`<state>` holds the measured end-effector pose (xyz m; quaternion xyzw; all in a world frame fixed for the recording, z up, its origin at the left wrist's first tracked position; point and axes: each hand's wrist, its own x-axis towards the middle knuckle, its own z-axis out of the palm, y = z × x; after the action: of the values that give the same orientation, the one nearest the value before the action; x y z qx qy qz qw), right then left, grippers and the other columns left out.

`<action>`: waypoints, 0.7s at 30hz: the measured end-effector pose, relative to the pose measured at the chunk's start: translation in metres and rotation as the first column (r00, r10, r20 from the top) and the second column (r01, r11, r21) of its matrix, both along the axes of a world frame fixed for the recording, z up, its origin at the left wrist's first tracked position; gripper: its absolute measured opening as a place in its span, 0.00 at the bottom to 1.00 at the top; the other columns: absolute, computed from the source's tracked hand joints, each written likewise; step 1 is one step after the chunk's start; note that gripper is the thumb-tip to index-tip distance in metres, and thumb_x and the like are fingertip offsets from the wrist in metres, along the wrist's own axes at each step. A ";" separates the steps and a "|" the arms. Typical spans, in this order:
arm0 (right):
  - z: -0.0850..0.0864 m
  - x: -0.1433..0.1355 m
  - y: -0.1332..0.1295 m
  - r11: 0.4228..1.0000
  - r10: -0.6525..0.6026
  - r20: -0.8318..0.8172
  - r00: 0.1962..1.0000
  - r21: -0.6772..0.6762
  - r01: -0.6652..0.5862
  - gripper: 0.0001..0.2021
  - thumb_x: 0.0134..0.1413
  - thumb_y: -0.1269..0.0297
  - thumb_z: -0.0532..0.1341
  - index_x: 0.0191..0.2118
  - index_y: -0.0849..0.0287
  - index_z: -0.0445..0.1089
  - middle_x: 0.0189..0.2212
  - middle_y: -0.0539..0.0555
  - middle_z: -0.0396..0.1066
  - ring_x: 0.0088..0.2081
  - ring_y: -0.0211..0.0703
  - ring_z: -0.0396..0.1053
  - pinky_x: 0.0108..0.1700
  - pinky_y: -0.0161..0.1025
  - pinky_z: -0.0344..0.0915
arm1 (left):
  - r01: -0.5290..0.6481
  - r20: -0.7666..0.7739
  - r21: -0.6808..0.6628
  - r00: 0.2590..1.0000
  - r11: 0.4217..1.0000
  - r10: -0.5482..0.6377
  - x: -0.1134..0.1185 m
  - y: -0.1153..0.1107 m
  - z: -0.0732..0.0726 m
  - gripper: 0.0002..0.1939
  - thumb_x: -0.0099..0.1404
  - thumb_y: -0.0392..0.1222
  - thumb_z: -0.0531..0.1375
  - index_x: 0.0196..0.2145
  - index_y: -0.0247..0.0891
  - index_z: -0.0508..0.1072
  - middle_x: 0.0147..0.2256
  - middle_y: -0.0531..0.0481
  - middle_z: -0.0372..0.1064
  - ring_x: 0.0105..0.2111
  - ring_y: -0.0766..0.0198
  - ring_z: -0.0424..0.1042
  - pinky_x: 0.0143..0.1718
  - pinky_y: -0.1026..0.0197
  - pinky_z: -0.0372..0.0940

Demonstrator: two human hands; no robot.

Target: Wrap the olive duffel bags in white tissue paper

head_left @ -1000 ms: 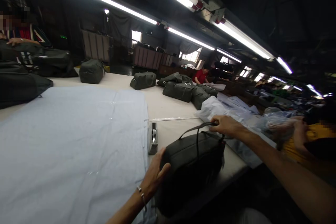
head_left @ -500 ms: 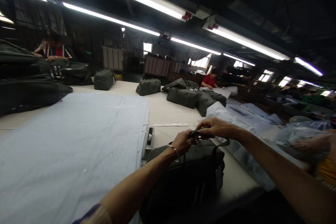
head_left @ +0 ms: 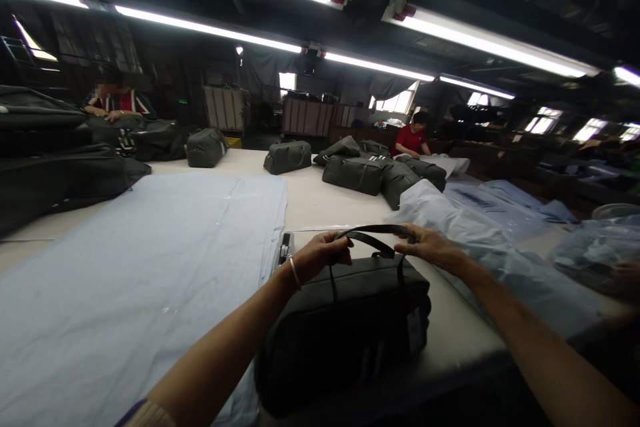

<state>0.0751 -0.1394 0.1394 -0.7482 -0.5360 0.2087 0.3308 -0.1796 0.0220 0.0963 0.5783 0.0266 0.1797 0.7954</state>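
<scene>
A dark green duffel bag [head_left: 350, 320] stands at the table's near edge, two pale stripes on its side and a white tag [head_left: 415, 330] hanging at its right end. Its two carry handles [head_left: 373, 232] arch up above the top. My left hand [head_left: 325, 250], with a bracelet at the wrist, is closed on the left part of the handles. On the right, my right hand [head_left: 425, 245] pinches the other end of the handles between thumb and fingers. Just beyond my left wrist lies a tape dispenser or similar grey tool [head_left: 285, 248], partly hidden.
Clear plastic sheets [head_left: 165, 267] cover the left of the table [head_left: 310, 203]. More plastic bags [head_left: 465, 233] lie to the right. Several green duffel bags [head_left: 353, 175] sit farther back, others are stacked at left [head_left: 45, 160]. Co-workers [head_left: 413, 140] work at the far side.
My hands have moved apart along the handles, my left to the left and my right slightly to the right. The handles now spread into an open arch between them.
</scene>
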 end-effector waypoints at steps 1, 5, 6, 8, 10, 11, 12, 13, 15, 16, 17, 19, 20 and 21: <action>-0.008 0.006 -0.008 1.000 -0.016 -0.043 0.999 -0.017 0.015 0.28 0.46 0.48 0.67 0.52 0.56 0.70 0.50 0.57 0.72 0.52 0.55 0.67 0.54 0.46 0.63 | -0.023 0.001 0.004 1.000 1.000 0.023 -0.001 0.000 0.000 0.18 0.60 0.51 0.65 0.36 0.32 0.70 0.27 0.50 0.71 0.28 0.67 0.70 0.37 0.62 0.61; -0.056 0.027 -0.041 0.989 -0.099 -0.048 0.994 -0.117 0.093 0.24 0.50 0.46 0.62 0.48 0.57 0.72 0.45 0.56 0.74 0.47 0.53 0.71 0.50 0.45 0.67 | -0.066 -0.003 0.035 0.998 0.997 0.066 -0.002 0.002 -0.002 0.17 0.61 0.48 0.64 0.39 0.31 0.71 0.30 0.48 0.73 0.31 0.66 0.70 0.37 0.63 0.59; -0.069 0.028 -0.046 0.987 -0.108 -0.021 0.994 -0.122 0.104 0.24 0.49 0.46 0.62 0.47 0.58 0.73 0.44 0.56 0.74 0.46 0.54 0.71 0.49 0.45 0.68 | -0.067 -0.007 0.044 0.998 0.997 0.067 -0.002 0.002 -0.003 0.17 0.61 0.49 0.64 0.40 0.31 0.72 0.30 0.47 0.73 0.32 0.66 0.71 0.37 0.63 0.59; -0.090 0.025 -0.054 0.988 -0.120 0.052 0.991 -0.096 0.124 0.24 0.44 0.49 0.65 0.47 0.57 0.73 0.44 0.57 0.74 0.46 0.55 0.70 0.48 0.47 0.68 | -0.064 -0.019 0.063 0.998 0.996 0.066 -0.001 0.002 -0.001 0.18 0.61 0.49 0.65 0.42 0.32 0.72 0.31 0.47 0.73 0.34 0.64 0.71 0.39 0.62 0.59; -0.104 0.015 -0.057 0.991 -0.125 0.142 0.982 -0.030 0.131 0.23 0.38 0.54 0.68 0.44 0.56 0.74 0.43 0.56 0.73 0.48 0.58 0.68 0.52 0.50 0.65 | -0.087 -0.038 0.116 0.995 0.989 0.092 -0.001 0.000 0.002 0.18 0.59 0.48 0.66 0.42 0.33 0.73 0.33 0.48 0.72 0.35 0.64 0.70 0.40 0.62 0.59; -0.109 0.010 -0.057 0.992 -0.127 0.187 0.974 0.009 0.127 0.22 0.36 0.56 0.69 0.43 0.55 0.75 0.43 0.56 0.72 0.49 0.58 0.66 0.54 0.51 0.62 | -0.114 -0.045 0.162 0.991 0.980 0.123 -0.001 -0.001 0.004 0.17 0.59 0.48 0.66 0.42 0.34 0.73 0.34 0.48 0.71 0.35 0.64 0.70 0.39 0.62 0.59; -0.112 0.004 -0.058 0.991 -0.133 0.226 0.965 0.048 0.125 0.20 0.37 0.57 0.68 0.41 0.54 0.75 0.42 0.56 0.71 0.49 0.58 0.65 0.55 0.52 0.60 | -0.157 -0.044 0.221 0.984 0.963 0.171 -0.002 -0.003 0.006 0.16 0.58 0.47 0.66 0.41 0.35 0.73 0.35 0.49 0.70 0.35 0.65 0.69 0.38 0.62 0.59; -0.115 -0.002 -0.058 0.989 -0.143 0.255 0.956 0.081 0.126 0.17 0.40 0.58 0.67 0.40 0.54 0.74 0.41 0.55 0.71 0.49 0.58 0.64 0.55 0.52 0.59 | -0.219 -0.030 0.292 0.971 0.931 0.238 -0.003 -0.005 0.009 0.15 0.58 0.46 0.66 0.40 0.36 0.73 0.36 0.50 0.69 0.35 0.65 0.68 0.37 0.63 0.59; -0.119 -0.011 -0.058 0.983 -0.168 0.279 0.946 0.124 0.138 0.10 0.46 0.58 0.62 0.36 0.54 0.73 0.39 0.55 0.70 0.47 0.56 0.64 0.54 0.51 0.59 | -0.357 0.027 0.438 0.922 0.825 0.385 -0.009 -0.011 0.013 0.11 0.58 0.43 0.65 0.37 0.37 0.74 0.37 0.51 0.66 0.35 0.66 0.67 0.37 0.62 0.60; -0.120 -0.014 -0.058 0.979 -0.183 0.285 0.941 0.138 0.148 0.09 0.48 0.57 0.60 0.34 0.54 0.72 0.38 0.55 0.69 0.46 0.55 0.64 0.52 0.51 0.60 | -0.419 0.065 0.493 0.892 0.763 0.448 -0.013 -0.014 0.015 0.10 0.57 0.42 0.64 0.37 0.37 0.73 0.37 0.52 0.65 0.35 0.66 0.66 0.37 0.62 0.60; -0.121 -0.016 -0.058 0.976 -0.197 0.288 0.937 0.148 0.160 0.09 0.49 0.57 0.59 0.33 0.54 0.71 0.36 0.56 0.69 0.44 0.55 0.65 0.50 0.50 0.61 | -0.472 0.105 0.530 0.861 0.704 0.498 -0.018 -0.017 0.016 0.10 0.57 0.41 0.64 0.37 0.38 0.72 0.36 0.53 0.65 0.34 0.67 0.66 0.37 0.62 0.60; -0.118 -0.019 -0.060 0.973 -0.210 0.282 0.936 0.150 0.173 0.08 0.50 0.57 0.57 0.31 0.54 0.70 0.33 0.55 0.68 0.41 0.54 0.65 0.47 0.49 0.62 | -0.529 0.159 0.567 0.822 0.631 0.546 -0.030 -0.024 0.017 0.11 0.59 0.40 0.63 0.41 0.40 0.69 0.31 0.56 0.63 0.31 0.68 0.64 0.35 0.63 0.60; -0.115 -0.020 -0.060 0.976 -0.200 0.274 0.941 0.142 0.166 0.08 0.50 0.57 0.57 0.30 0.54 0.69 0.32 0.54 0.68 0.40 0.52 0.66 0.45 0.48 0.62 | -0.532 0.170 0.581 0.819 0.616 0.548 -0.036 -0.027 0.016 0.12 0.60 0.40 0.62 0.42 0.41 0.67 0.29 0.57 0.62 0.30 0.68 0.63 0.34 0.63 0.60; -0.111 -0.021 -0.061 0.980 -0.182 0.266 0.947 0.129 0.152 0.08 0.50 0.56 0.57 0.29 0.54 0.68 0.31 0.53 0.68 0.38 0.51 0.66 0.44 0.47 0.62 | -0.518 0.166 0.604 0.825 0.606 0.540 -0.041 -0.030 0.013 0.12 0.61 0.40 0.60 0.43 0.41 0.66 0.28 0.58 0.61 0.29 0.68 0.63 0.34 0.63 0.60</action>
<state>0.0545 -0.2006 0.0282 -0.7939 -0.5219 0.0444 0.3089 -0.2204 -0.0080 0.1098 0.7769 0.1483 0.3950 0.4674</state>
